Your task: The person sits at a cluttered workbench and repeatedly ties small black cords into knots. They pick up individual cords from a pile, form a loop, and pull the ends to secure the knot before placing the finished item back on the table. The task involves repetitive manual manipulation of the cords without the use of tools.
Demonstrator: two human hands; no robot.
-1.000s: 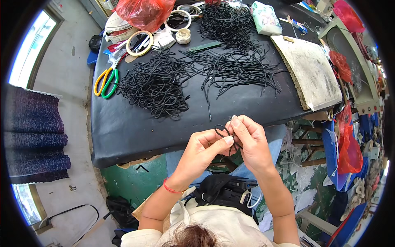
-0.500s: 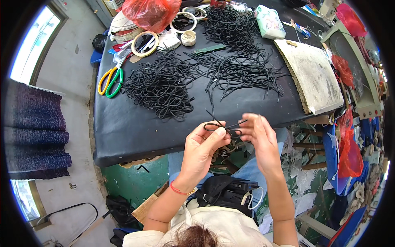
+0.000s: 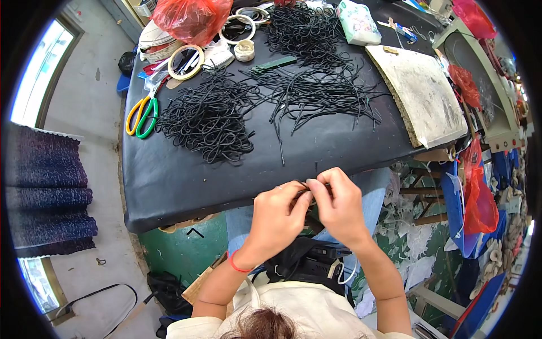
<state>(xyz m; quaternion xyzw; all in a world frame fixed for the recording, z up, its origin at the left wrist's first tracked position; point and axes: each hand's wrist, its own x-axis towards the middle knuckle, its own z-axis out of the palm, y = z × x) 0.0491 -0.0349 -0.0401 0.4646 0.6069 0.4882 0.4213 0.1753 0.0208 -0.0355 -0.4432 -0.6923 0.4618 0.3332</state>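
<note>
Just past the table's near edge, my left hand [image 3: 275,217] and my right hand [image 3: 342,210] meet, thumbs and fingertips pinched together. Between them is a black cord [image 3: 302,190], mostly hidden by the fingers; whether it is knotted cannot be seen. Ahead of the hands lies a spread of loose, fairly straight black cords [image 3: 324,93], one reaching toward me. To its left is a heap of looped black cords [image 3: 209,121], and another tangled heap of black cord [image 3: 305,34] lies at the back.
Scissors with yellow and green handles [image 3: 148,117] lie at the left table edge. Behind them are tape rolls [image 3: 186,62] and a red plastic bag [image 3: 192,20]. A green strip [image 3: 275,64] sits among the cords. A worn board [image 3: 423,96] rests at the right, beside a tissue pack [image 3: 359,24].
My right hand has moved in and closed against the left at the cord. The loops that showed before are now covered by the fingers. The view has shifted slightly.
</note>
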